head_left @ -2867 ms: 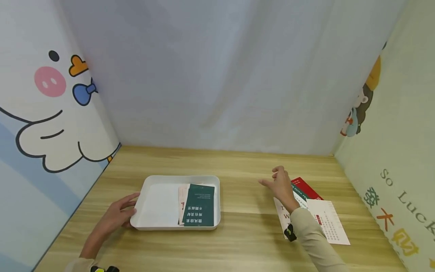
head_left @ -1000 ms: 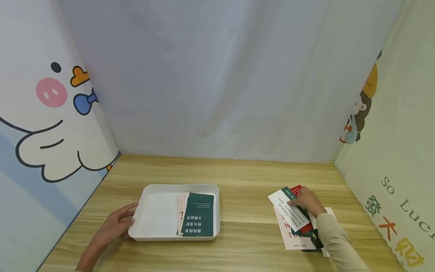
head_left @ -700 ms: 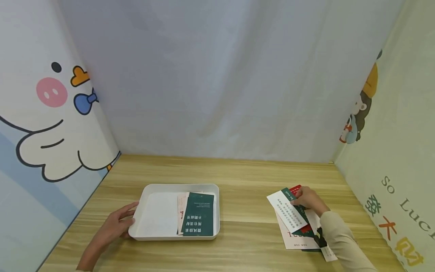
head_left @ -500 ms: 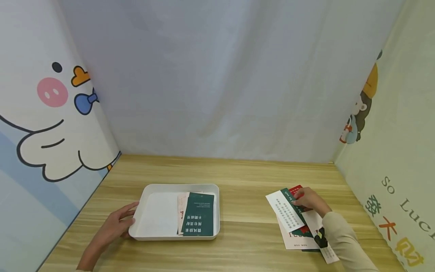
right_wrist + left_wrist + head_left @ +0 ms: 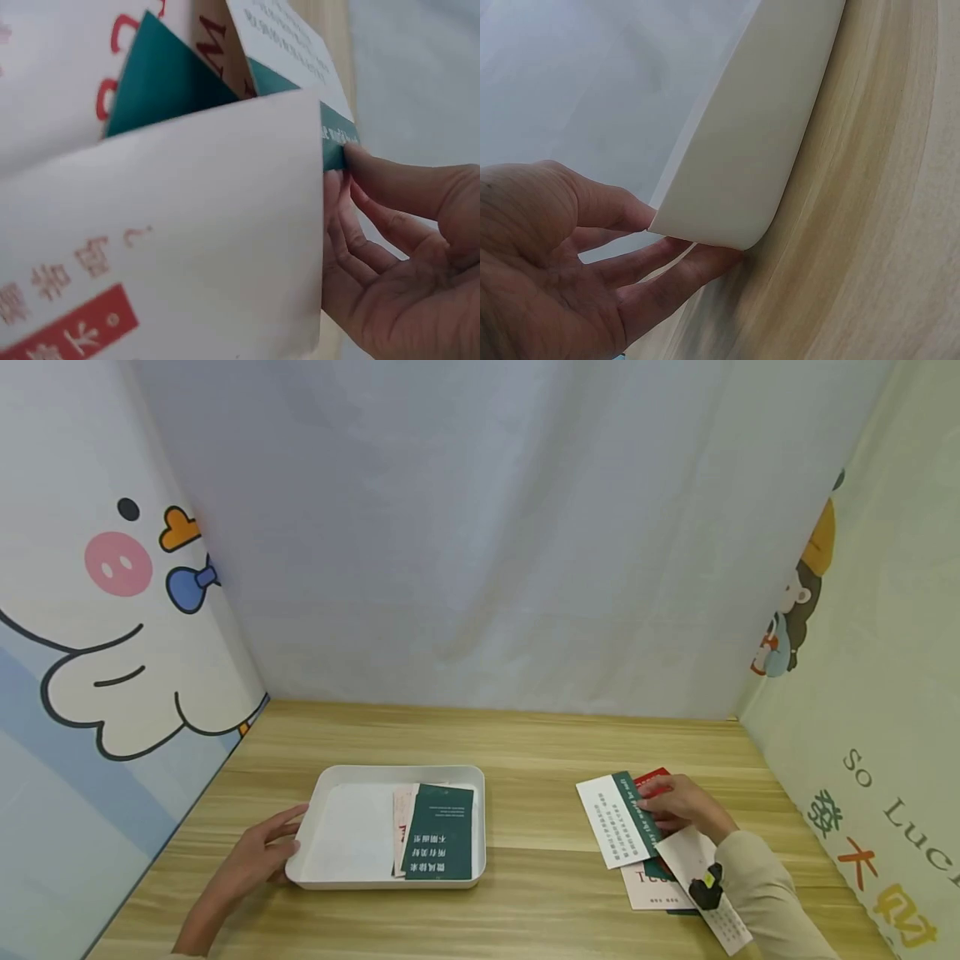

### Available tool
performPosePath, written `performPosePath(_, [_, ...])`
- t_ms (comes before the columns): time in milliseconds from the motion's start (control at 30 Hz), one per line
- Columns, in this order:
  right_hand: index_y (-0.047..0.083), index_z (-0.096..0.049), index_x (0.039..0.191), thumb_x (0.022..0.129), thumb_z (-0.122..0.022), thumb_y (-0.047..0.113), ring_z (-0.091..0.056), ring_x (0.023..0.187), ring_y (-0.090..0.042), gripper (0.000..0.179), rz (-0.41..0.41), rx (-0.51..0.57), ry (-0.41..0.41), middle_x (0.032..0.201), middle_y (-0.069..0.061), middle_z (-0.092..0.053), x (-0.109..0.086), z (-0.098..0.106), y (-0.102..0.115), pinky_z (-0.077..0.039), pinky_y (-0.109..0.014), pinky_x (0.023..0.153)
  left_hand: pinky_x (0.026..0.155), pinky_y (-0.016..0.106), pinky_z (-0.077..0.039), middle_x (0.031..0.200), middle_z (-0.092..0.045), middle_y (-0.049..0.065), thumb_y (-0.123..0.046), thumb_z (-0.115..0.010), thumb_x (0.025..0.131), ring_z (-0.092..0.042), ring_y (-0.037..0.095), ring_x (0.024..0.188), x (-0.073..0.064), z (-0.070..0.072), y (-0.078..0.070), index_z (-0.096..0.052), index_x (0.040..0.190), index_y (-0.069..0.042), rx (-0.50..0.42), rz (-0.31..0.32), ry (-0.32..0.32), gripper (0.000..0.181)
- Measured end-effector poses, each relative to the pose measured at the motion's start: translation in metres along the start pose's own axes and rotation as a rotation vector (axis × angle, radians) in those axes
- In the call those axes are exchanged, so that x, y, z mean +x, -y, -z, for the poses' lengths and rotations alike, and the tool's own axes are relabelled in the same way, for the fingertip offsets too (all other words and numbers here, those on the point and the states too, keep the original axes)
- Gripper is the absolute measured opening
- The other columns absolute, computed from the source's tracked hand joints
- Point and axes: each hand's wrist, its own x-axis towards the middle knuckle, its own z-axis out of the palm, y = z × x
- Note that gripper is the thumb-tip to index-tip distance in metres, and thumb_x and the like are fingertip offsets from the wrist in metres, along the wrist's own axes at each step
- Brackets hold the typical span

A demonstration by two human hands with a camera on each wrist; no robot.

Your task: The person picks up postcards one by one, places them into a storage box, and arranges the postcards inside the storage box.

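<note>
My left hand (image 5: 251, 856) holds the left edge of a white tray (image 5: 337, 827); in the left wrist view its thumb (image 5: 619, 210) meets the rim and its fingers touch the outer wall and underside. Inside the tray, a dark green card (image 5: 441, 835) overlaps pale pink ones (image 5: 401, 818). On the right, my right hand (image 5: 690, 806) pinches a white card with a green band (image 5: 611, 827) by its green end, tilted above other cards. A white card with red and grey print (image 5: 217, 217) slants beside my right palm and partly passes under the wrist strap.
Beneath the held card lie a red card (image 5: 648, 777), a pink card with red letters (image 5: 637, 895) and a green one (image 5: 169, 71), partly covered. Bare wooden tabletop (image 5: 540, 827) separates tray and cards. A grey curtain (image 5: 480, 568) hangs behind; printed sheets flank both sides.
My right hand came down to the cards and took hold of the green-banded card, which has turned more upright and shifted left. The white card beside my palm has slanted. My left hand stays at the tray.
</note>
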Motion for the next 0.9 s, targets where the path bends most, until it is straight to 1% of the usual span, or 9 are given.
performPosePath(133, [-0.014,-0.06,0.127,0.099,-0.07,0.009,-0.063,0.075,-0.016,0.038,0.004,0.058,0.011,0.096,-0.012,-0.067,0.001,-0.002,-0.003,-0.06,-0.028,0.068,0.068,0.037,-0.06,0.151,-0.041,0.044,-0.001,-0.051,0.105,-0.071,0.031,0.101,-0.001,-0.001,0.0,-0.03,0.161,0.007,0.007,0.017,-0.011,0.06])
performPosePath(267, [-0.014,-0.058,0.128,0.101,-0.068,0.008,-0.064,0.073,-0.014,0.037,0.014,0.155,0.02,0.09,-0.006,-0.068,0.001,-0.004,-0.006,-0.06,-0.027,0.068,0.069,0.038,-0.061,0.15,-0.041,0.045,-0.001,-0.051,0.105,-0.07,0.033,0.105,0.0,-0.001,0.001,-0.03,0.16,0.008,0.016,0.006,-0.008,0.059])
performPosePath(367, [-0.013,-0.06,0.127,0.1,-0.069,0.009,-0.064,0.072,-0.012,0.036,0.021,0.221,0.007,0.086,-0.002,-0.068,0.0,-0.004,-0.006,-0.059,-0.026,0.067,0.07,0.038,-0.061,0.15,-0.041,0.045,-0.001,-0.05,0.105,-0.07,0.035,0.107,-0.001,-0.001,0.002,-0.029,0.16,0.009,0.015,-0.003,-0.003,0.059])
performPosePath(500, [-0.013,-0.06,0.127,0.1,-0.069,0.011,-0.065,0.072,-0.011,0.037,0.035,0.264,-0.017,0.085,0.0,-0.068,0.0,-0.005,-0.006,-0.061,-0.026,0.068,0.07,0.038,-0.061,0.15,-0.041,0.045,-0.001,-0.051,0.105,-0.07,0.035,0.108,-0.002,-0.001,0.001,-0.03,0.16,0.009,0.008,-0.007,-0.007,0.059])
performPosePath(600, [-0.012,-0.058,0.131,0.1,-0.069,0.013,-0.066,0.073,-0.011,0.041,0.036,0.288,-0.027,0.087,0.0,-0.069,0.0,-0.006,-0.006,-0.061,-0.027,0.07,0.07,0.039,-0.061,0.15,-0.041,0.045,0.0,-0.051,0.105,-0.07,0.035,0.106,-0.002,-0.001,0.0,-0.03,0.159,0.009,0.002,-0.007,-0.009,0.059])
performPosePath(700, [-0.01,-0.057,0.135,0.1,-0.071,0.015,-0.067,0.076,-0.011,0.045,0.014,0.329,-0.056,0.088,0.0,-0.069,0.0,-0.008,-0.004,-0.062,-0.027,0.071,0.069,0.038,-0.061,0.15,-0.041,0.045,0.0,-0.051,0.104,-0.07,0.034,0.104,-0.003,-0.001,0.0,-0.031,0.159,0.009,-0.004,-0.005,-0.01,0.06])
performPosePath(800, [-0.009,-0.056,0.137,0.1,-0.071,0.016,-0.066,0.078,-0.011,0.047,0.01,0.354,-0.071,0.089,0.001,-0.069,-0.001,-0.011,-0.001,-0.062,-0.027,0.072,0.068,0.038,-0.061,0.15,-0.041,0.045,0.0,-0.052,0.104,-0.07,0.033,0.103,-0.002,-0.001,0.001,-0.031,0.159,0.009,-0.005,-0.004,-0.009,0.06])
performPosePath(900, [-0.009,-0.055,0.139,0.101,-0.07,0.017,-0.066,0.078,-0.011,0.049,0.018,0.358,-0.076,0.09,0.0,-0.069,-0.003,-0.015,0.004,-0.062,-0.028,0.073,0.068,0.038,-0.06,0.151,-0.041,0.044,0.0,-0.052,0.104,-0.07,0.032,0.102,-0.001,-0.001,0.0,-0.032,0.16,0.007,0.002,0.006,-0.013,0.06])
